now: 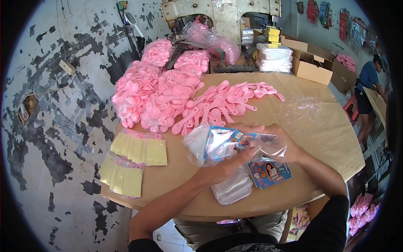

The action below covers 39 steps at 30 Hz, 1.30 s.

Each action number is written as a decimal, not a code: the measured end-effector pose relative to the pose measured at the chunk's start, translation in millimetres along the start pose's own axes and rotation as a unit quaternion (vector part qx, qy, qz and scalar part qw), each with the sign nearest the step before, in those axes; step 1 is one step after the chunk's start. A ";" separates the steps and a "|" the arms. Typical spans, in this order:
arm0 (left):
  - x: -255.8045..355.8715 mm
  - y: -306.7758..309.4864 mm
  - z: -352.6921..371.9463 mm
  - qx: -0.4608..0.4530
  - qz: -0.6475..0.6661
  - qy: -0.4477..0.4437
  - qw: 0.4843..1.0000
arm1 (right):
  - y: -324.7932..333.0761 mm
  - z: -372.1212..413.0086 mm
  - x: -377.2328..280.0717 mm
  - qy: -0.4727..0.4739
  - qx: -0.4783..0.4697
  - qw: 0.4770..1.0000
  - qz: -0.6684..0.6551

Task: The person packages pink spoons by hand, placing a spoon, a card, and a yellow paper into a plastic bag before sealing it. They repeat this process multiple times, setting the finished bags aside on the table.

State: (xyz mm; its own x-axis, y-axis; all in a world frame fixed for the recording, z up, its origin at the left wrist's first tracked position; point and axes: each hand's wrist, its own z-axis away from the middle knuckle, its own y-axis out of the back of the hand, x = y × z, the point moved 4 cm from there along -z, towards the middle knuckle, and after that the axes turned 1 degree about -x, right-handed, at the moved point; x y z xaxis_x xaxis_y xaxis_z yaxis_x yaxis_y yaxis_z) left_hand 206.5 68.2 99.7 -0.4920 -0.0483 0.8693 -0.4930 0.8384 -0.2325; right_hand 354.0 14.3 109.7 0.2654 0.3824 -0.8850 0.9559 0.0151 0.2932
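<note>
Over the near middle of the table, my left hand point(233, 164) is closed on a blue printed card point(222, 140) with clear plastic around it. My right hand point(279, 136) grips the right end of the clear plastic bag point(268, 148); some of its fingers are hidden behind the plastic. Below my hands lies a stack of blue printed cards point(270, 173) with a picture of a person. A pile of clear plastic bags point(233, 187) rests under my left forearm. Loose pink spoons point(222, 101) are heaped just beyond my hands.
Bagged pink spoons point(159, 96) are piled at the back left. Packets with yellow cards point(142, 150) lie in two rows at the left. Behind the brown-covered table point(323, 138) stand a metal machine point(222, 19) and an open carton point(312, 67). A person point(369, 90) works far right.
</note>
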 end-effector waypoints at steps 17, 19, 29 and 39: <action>-2.3 50.4 -9.3 0.076 -0.073 0.044 0.993 | 165.2 -54.4 109.9 -0.177 -0.011 0.809 0.561; 0.0 53.0 -10.8 0.096 -0.049 0.013 0.994 | 158.9 -56.8 97.7 -0.158 -0.027 0.795 0.585; 18.8 64.4 -16.6 0.151 0.094 -0.077 0.981 | 69.4 -62.2 -8.9 -0.055 0.039 0.987 0.143; 20.9 61.2 -16.9 0.164 0.093 -0.078 0.979 | 44.2 -39.4 -54.6 -0.079 -0.006 0.996 -0.043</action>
State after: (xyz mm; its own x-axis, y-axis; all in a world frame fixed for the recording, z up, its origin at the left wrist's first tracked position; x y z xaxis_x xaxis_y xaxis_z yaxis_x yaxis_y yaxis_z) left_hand 178.2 127.7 111.0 -0.6862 -0.0148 0.7273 -0.5757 0.6223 -0.5305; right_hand 376.8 30.5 185.2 0.2000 0.2295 -0.9526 0.9746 0.0536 0.2175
